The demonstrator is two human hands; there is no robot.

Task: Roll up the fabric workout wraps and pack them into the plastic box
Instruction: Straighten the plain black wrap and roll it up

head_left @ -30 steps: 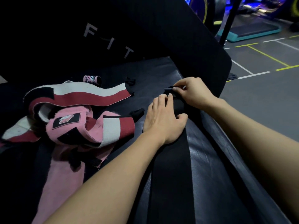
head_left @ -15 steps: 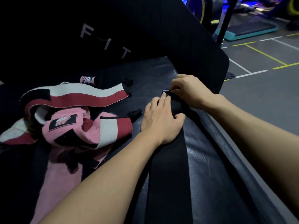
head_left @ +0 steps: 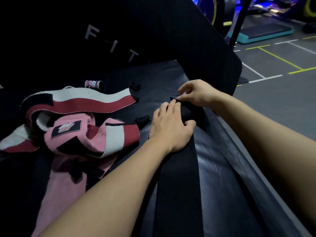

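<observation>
Pink, red and white wraps [head_left: 73, 134]: loose heap, left side of table [head_left: 222, 185]. Small rolled wrap [head_left: 94, 84]: far side, behind heap. Black wrap [head_left: 179, 177]: flat strip running near to far, centre. Left hand [head_left: 169, 129]: fingers straight, pressing its far part. Right hand [head_left: 196, 93]: grip pinching wrap's far end tab.

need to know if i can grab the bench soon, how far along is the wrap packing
Early on. One small pink roll already looks done, lying on the bench. In hand: the black wrap, with the left hand pressing its rolled end and the right hand pinching its tip. Left: the red and white wrap and the pink wrap lie loose in a pile. No plastic box is in view.
</observation>
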